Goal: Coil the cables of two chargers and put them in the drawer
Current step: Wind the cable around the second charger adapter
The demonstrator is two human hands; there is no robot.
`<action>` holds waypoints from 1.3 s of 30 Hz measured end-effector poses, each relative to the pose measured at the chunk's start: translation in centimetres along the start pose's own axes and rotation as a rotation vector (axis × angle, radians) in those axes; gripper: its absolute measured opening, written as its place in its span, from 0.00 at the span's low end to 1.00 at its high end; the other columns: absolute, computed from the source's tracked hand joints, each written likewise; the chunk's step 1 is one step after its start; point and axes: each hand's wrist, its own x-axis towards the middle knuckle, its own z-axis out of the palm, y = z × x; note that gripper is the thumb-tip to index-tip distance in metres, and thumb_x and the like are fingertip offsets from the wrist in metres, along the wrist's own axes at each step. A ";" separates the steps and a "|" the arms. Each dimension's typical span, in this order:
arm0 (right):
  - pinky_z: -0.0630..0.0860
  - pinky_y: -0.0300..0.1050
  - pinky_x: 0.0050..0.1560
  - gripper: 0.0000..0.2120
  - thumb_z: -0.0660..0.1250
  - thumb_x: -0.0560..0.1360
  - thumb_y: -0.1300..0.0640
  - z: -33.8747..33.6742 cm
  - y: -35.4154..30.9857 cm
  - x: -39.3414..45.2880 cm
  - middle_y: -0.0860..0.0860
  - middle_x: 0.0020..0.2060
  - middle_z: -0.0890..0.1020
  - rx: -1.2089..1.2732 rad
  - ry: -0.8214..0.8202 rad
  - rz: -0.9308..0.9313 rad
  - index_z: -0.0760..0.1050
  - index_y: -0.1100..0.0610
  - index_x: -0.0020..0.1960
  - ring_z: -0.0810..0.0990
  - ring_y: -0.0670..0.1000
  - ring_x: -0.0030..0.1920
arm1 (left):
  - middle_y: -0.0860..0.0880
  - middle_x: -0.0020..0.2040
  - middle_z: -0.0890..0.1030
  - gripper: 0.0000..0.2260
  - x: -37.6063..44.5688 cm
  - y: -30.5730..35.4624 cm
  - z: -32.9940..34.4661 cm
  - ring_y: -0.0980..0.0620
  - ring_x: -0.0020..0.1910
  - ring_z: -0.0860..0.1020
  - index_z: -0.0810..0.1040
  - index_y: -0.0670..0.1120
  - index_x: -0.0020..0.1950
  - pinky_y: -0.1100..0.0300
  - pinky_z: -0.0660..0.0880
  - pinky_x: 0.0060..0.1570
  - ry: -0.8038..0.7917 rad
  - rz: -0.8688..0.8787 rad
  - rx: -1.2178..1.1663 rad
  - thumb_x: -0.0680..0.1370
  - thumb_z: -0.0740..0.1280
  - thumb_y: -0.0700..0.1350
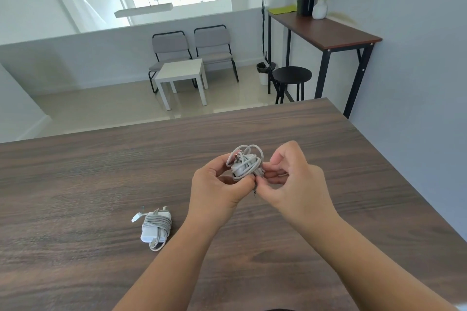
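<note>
A white charger (243, 163) with its pale cable looped loosely around it is held above the dark wooden table (101, 171). My left hand (217, 184) grips the charger from the left and below. My right hand (290, 177) pinches the cable's end at the charger's lower right side. A second white charger (155, 228) lies on the table to the left of my left forearm, its cable wound tightly around the body and its small plug end sticking out at the upper left. No drawer is visible.
The table's far edge runs behind my hands and its right edge falls off toward the wall. Beyond stand a small white side table (182, 76), two grey chairs (192, 48), a black stool (292, 76) and a tall desk (326, 33) with a vase.
</note>
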 end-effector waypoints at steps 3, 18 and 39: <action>0.79 0.42 0.40 0.18 0.75 0.67 0.61 0.4 0.1 -0.3 0.47 0.37 0.82 -0.079 0.016 -0.041 0.65 0.52 0.44 0.82 0.44 0.38 | 0.51 0.42 0.87 0.18 -0.1 0.0 -0.1 0.56 0.38 0.81 0.85 0.54 0.47 0.59 0.77 0.42 0.004 -0.008 0.013 0.68 0.73 0.31; 0.78 0.44 0.40 0.21 0.73 0.68 0.61 1.0 0.7 -0.8 0.47 0.37 0.81 -0.125 0.069 -0.088 0.59 0.47 0.41 0.80 0.46 0.39 | 0.52 0.45 0.87 0.20 -0.2 0.3 -0.6 0.58 0.39 0.82 0.85 0.56 0.49 0.66 0.76 0.41 -0.071 -0.004 -0.018 0.70 0.75 0.31; 0.80 0.41 0.41 0.06 0.72 0.70 0.58 0.0 3.2 0.4 0.45 0.42 0.86 -0.136 -0.019 -0.414 0.85 0.53 0.45 0.84 0.41 0.43 | 0.52 0.46 0.87 0.19 1.0 -0.2 -2.2 0.57 0.39 0.82 0.81 0.46 0.57 0.65 0.78 0.40 -0.188 -0.097 -0.045 0.70 0.74 0.30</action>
